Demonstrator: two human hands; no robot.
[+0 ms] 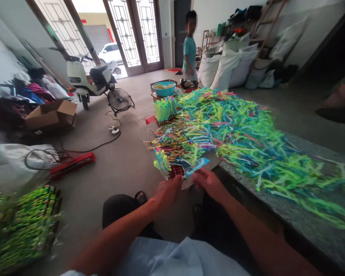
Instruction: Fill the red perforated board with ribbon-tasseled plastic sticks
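Observation:
My left hand [169, 188] is closed around the lower end of a thin stick with a blue plastic strip [200, 165] at its top. The fingers of my right hand [209, 183] pinch the lower edge of that strip. Just beyond my hands, a small yellow-green bundle [162, 162] lies beside a dark red patterned piece [176, 171]. Thin striped sticks [172, 138] with coloured strips lie side by side on the board. Farther back stands an upright bundle of green-tipped sticks [165, 109]. To the right spreads a big heap of green, blue and pink strips [241, 132].
Packed green bundles in clear plastic [31, 226] lie at lower left, near a red metal bar [71, 165] and cable. A fan [120, 100], a scooter [89, 78] and a cardboard box [51, 115] stand left. A person [189, 53] stands behind a blue basin [164, 90]; white sacks [227, 69] stand behind.

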